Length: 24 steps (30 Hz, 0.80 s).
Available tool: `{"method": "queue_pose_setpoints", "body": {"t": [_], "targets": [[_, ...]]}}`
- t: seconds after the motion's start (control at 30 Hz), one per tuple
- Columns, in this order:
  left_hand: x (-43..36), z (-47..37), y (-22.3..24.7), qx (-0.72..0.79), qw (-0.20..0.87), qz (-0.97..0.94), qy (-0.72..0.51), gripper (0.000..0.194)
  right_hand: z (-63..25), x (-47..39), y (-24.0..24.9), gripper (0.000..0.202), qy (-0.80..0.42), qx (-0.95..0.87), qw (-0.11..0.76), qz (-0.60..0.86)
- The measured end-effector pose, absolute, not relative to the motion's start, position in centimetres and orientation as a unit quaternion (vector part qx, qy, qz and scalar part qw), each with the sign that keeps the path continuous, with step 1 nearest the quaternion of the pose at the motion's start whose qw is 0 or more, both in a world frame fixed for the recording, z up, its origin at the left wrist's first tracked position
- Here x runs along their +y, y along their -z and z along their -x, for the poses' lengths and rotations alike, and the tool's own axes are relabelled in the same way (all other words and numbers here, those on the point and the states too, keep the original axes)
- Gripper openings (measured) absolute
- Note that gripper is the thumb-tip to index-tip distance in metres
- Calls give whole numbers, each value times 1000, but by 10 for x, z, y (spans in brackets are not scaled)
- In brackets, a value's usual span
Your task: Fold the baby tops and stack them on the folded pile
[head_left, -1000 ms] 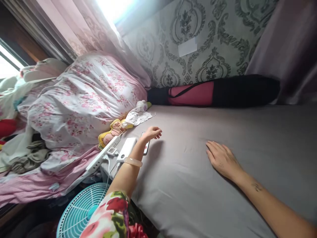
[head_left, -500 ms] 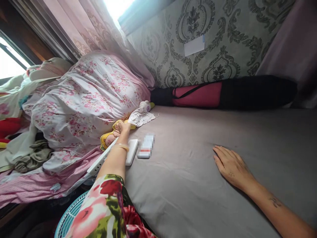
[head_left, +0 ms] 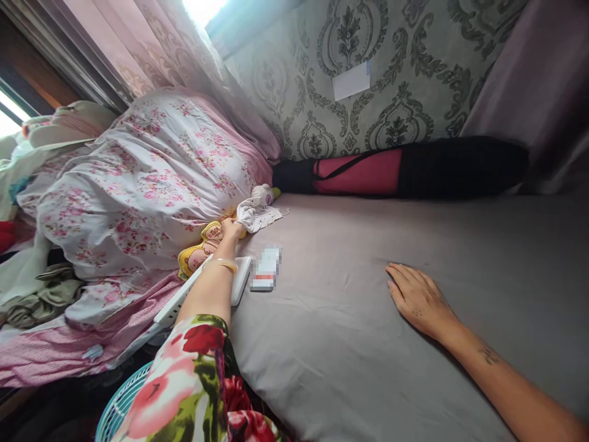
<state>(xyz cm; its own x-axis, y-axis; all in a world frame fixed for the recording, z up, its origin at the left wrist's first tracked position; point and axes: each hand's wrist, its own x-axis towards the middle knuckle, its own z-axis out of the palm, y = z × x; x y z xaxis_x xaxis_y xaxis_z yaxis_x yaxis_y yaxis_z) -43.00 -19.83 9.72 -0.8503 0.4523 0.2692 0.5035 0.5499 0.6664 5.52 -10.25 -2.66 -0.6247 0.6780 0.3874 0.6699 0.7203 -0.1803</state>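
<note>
My left hand (head_left: 231,229) reaches out to the near edge of a small white printed cloth (head_left: 257,215), its fingers closed on that edge. Under and beside this hand lies a yellow cartoon plush cushion (head_left: 193,259). My left forearm, with a pale bangle on it, passes over a white power strip (head_left: 172,310) and a white box-like object (head_left: 242,282). Right of these, a blurred-out phone-shaped item (head_left: 265,270) lies on the grey sheet (head_left: 322,344). My right hand (head_left: 421,301) rests flat on the sheet, fingers stretched out, holding nothing.
A floral quilt (head_left: 138,178) is heaped at the left, with a small white stuffed toy (head_left: 263,194) at its edge. A long black and pink bag (head_left: 359,174) lies along the patterned headboard (head_left: 294,92). A blue plastic basket (head_left: 122,396) stands below the bed's edge.
My left hand has shifted slightly forward against the white cloth. The whole view has moved a little, so everything sits further left. My right hand stays flat on the sheet.
</note>
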Motion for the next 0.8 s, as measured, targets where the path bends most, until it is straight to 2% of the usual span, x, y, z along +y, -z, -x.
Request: {"method": "queue_pose_setpoints", "body": {"t": [0.23, 0.47, 0.63, 0.8], "targets": [[-153, 399, -123, -842, 123, 354, 389, 19, -55, -101, 32, 49, 1, -902, 224, 369], [-128, 330, -148, -758, 150, 457, 441, 18, -56, -102, 30, 49, -6, -905, 215, 367], [-124, 273, -152, -683, 119, 528, 491, 20, -57, -104, 25, 48, -23, -906, 211, 365], [-117, 219, -155, -575, 39, 602, 553, 26, -61, -104, 22, 43, -95, -898, 246, 352]]}}
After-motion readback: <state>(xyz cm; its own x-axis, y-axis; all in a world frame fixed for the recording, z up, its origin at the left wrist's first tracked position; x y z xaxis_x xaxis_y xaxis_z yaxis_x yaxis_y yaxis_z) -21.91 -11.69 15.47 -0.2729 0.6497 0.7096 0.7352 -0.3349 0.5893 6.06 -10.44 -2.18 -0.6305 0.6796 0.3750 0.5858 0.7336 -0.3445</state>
